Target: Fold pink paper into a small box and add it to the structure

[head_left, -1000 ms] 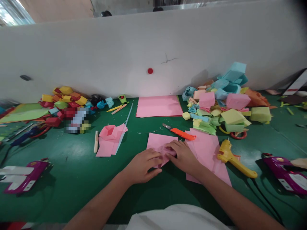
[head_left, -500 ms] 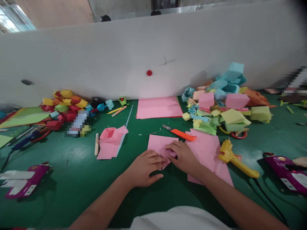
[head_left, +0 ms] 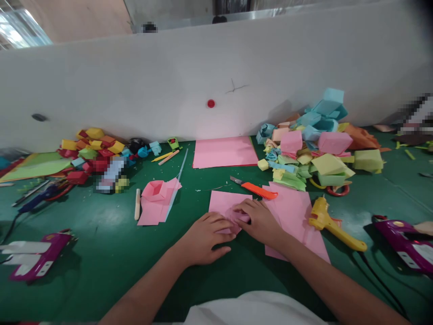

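Note:
A pink paper sheet (head_left: 223, 203) lies on the green mat (head_left: 101, 243) in front of me, partly folded. My left hand (head_left: 203, 239) presses on its near edge with the fingers curled down onto the fold. My right hand (head_left: 259, 220) rests on the same sheet from the right, its fingertips pinching the fold in the paper. Under my right wrist spreads a second, larger pink sheet (head_left: 297, 216).
An orange-handled knife (head_left: 254, 187) lies just behind the sheet. A yellow glue gun (head_left: 333, 225) and a purple tool (head_left: 406, 243) lie to the right, another purple tool (head_left: 34, 255) to the left. A folded pink box (head_left: 155, 192), a pink paper stack (head_left: 225, 152), and piles of coloured paper shapes (head_left: 314, 144) stand by the white wall.
Both hands stay on the pink sheet; the fingers have shifted slightly along the fold. The view has tilted down a little.

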The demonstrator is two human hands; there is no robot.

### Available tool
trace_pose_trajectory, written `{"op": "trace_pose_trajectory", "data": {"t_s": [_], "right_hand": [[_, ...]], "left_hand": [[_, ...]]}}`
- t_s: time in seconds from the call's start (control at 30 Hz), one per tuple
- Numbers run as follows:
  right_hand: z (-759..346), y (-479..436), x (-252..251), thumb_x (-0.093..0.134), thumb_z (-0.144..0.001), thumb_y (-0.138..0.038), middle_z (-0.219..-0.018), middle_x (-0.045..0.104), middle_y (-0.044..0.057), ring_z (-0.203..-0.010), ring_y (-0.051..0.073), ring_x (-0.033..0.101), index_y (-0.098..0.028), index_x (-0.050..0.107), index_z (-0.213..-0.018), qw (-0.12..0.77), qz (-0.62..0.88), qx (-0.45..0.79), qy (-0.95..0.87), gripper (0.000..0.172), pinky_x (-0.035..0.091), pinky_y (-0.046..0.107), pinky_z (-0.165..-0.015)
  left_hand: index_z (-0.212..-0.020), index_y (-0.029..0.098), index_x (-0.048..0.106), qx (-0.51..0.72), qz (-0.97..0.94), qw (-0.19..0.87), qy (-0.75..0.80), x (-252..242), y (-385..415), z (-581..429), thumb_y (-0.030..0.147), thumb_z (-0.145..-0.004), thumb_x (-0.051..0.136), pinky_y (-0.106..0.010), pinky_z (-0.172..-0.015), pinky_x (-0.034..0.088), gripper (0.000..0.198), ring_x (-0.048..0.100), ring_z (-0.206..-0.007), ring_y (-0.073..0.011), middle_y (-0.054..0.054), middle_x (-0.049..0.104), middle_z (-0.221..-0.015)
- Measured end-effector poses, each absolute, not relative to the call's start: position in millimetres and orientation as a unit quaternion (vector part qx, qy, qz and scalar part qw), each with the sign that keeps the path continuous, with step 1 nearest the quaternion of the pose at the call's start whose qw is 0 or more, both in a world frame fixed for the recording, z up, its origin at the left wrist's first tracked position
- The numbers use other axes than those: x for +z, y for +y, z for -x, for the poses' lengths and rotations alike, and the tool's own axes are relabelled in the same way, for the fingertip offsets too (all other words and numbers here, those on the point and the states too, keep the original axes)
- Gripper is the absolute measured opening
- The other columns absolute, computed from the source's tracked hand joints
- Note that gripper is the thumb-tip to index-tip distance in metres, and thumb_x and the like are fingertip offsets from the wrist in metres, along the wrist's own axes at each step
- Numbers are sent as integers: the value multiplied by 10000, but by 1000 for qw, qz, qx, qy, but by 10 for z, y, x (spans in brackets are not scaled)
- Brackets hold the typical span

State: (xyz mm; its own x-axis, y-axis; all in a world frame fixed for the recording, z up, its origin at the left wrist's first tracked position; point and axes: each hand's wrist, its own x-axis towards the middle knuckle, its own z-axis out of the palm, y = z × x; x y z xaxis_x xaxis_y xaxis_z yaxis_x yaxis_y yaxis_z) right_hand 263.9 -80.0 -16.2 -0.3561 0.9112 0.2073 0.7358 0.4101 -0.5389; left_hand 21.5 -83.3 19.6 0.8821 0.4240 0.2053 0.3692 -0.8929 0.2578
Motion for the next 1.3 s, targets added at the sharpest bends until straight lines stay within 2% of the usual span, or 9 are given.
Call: {"op": "trace_pose_trajectory", "data": {"t_s": [0.37, 0.83, 1.03, 1.2, 1.3], "right_hand": [[-2648, -797, -169, 616, -938, -275, -1136, 709, 63, -1050, 248, 625, -253, 663, -1116, 233, 508, 172, -811, 185, 417, 420, -910], [-2649, -802, -138, 624, -918, -244, -1169, 703, 73, -1060, 261, 620, -250, 662, -1126, 233, 505, 181, -811, 211, 418, 422, -898], [-2672, -876, 8, 659, -896, -334, -1253, 649, 92, -1124, 299, 578, -254, 633, -1250, 200, 474, 198, -834, 364, 406, 463, -961], [-2736, -829, 51, 685, -846, -239, -1271, 635, 86, -1205, 293, 550, -257, 629, -1261, 190, 468, 243, -828, 419, 397, 460, -1017], [-2805, -779, 46, 645, -836, -153, -1245, 646, 83, -1161, 265, 574, -247, 632, -1252, 196, 462, 284, -817, 426, 423, 430, -999]], "left_hand": [[-1210, 281, 714, 133, -963, 104, 209, 171, -813, -205, 379, -963, 608, -420, -1099, 418, 286, 587, -1198, -218, -23, 729, -1183], [-1210, 294, 718, 134, -960, 118, 216, 156, -814, -202, 356, -947, 627, -436, -1078, 422, 285, 590, -1189, -233, -22, 729, -1201], [-1198, 299, 717, 134, -957, 133, 220, 217, -817, -220, 307, -940, 638, -399, -1070, 423, 270, 596, -1193, -197, 2, 724, -1212], [-1190, 292, 721, 135, -956, 141, 221, 212, -821, -226, 298, -958, 609, -422, -1070, 405, 257, 586, -1187, -213, 1, 723, -1226], [-1177, 281, 729, 136, -956, 140, 218, 185, -817, -218, 301, -953, 611, -438, -1055, 408, 254, 582, -1176, -238, -13, 733, -1191]]}}
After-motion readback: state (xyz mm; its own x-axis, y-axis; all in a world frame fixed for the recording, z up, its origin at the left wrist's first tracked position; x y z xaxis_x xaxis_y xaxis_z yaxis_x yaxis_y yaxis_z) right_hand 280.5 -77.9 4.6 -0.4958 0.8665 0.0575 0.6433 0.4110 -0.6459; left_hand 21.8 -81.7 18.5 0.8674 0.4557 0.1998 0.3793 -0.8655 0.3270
